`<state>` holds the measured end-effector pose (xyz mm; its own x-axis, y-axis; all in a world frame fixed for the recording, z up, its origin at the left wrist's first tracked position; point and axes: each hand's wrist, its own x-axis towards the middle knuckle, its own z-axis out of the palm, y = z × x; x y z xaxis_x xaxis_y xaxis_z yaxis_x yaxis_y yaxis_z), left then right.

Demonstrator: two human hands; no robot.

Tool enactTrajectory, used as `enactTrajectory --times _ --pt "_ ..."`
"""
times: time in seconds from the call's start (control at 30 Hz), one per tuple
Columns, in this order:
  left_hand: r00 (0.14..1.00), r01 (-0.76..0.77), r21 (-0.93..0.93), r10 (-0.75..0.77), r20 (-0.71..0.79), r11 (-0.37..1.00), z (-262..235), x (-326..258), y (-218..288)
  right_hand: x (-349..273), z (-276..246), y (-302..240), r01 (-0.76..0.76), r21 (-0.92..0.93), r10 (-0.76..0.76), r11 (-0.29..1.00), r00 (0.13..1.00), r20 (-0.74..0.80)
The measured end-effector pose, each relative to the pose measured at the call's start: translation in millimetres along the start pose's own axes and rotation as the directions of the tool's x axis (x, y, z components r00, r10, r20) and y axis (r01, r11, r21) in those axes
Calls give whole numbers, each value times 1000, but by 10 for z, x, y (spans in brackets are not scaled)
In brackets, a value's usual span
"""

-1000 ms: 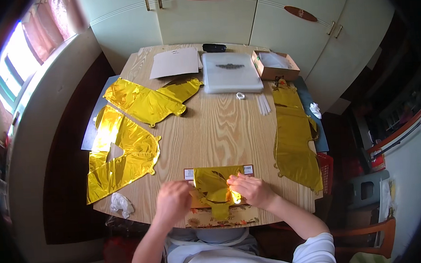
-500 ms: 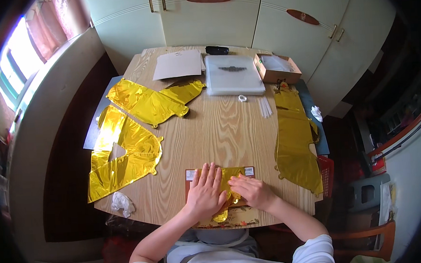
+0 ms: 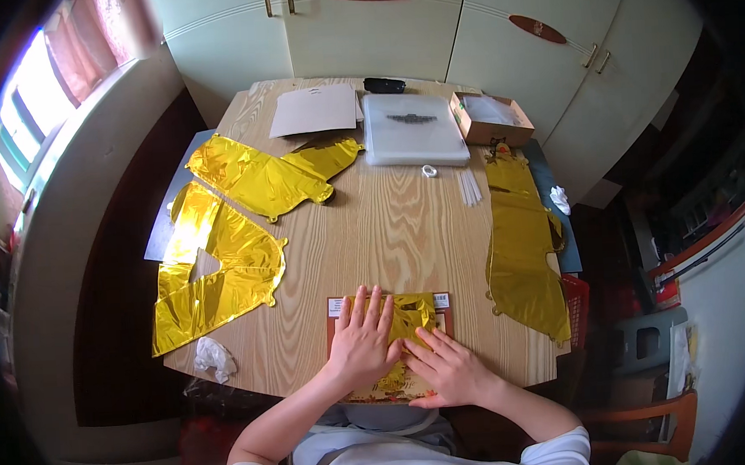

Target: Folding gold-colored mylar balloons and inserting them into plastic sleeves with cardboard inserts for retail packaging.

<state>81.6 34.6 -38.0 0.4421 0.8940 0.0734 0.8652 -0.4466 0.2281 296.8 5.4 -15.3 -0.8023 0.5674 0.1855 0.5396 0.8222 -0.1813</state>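
My left hand [image 3: 363,341] lies flat, fingers apart, on a folded gold foil balloon [image 3: 412,312] at the near edge of the table. Beside it, my right hand [image 3: 456,371] presses on the lower right of the same foil, its fingers spread and thumb out. Under the foil is a brown printed card [image 3: 449,323] with white labels at its top corners. Both palms hide much of the foil and the card. Neither hand grips anything.
Flat gold foil balloons lie at the left [image 3: 222,257], far left [image 3: 273,179] and right [image 3: 525,250]. Behind are grey-white boards [image 3: 316,111], a stack of clear bags [image 3: 414,133], an open cardboard box [image 3: 495,125], white strips [image 3: 469,188] and a tape roll [image 3: 429,170]. Crumpled tissue [image 3: 215,359] sits near left.
My right hand has moved down toward the table's near edge, its fingers spreading. The foil's lower end, which stuck out below my hands, is now folded up. My left hand has stayed put.
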Motion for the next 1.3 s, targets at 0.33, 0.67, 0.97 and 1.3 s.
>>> enactTrajectory --times 0.33,0.67,0.97,1.3 --pt "1000 -22 -24 22 17 999 -36 -63 17 0 -19 -47 -46 17 45 999 998 50" --pt "1000 -12 -6 12 -1 1000 -49 -94 40 492 -48 186 -214 40 217 976 958 -187" --pt "1000 -10 -14 10 8 1000 -27 -108 21 416 332 280 -309 -134 292 942 947 -133" --pt "996 76 -15 -75 44 997 -110 -224 -266 353 300 271 -318 -154 307 936 947 -91"
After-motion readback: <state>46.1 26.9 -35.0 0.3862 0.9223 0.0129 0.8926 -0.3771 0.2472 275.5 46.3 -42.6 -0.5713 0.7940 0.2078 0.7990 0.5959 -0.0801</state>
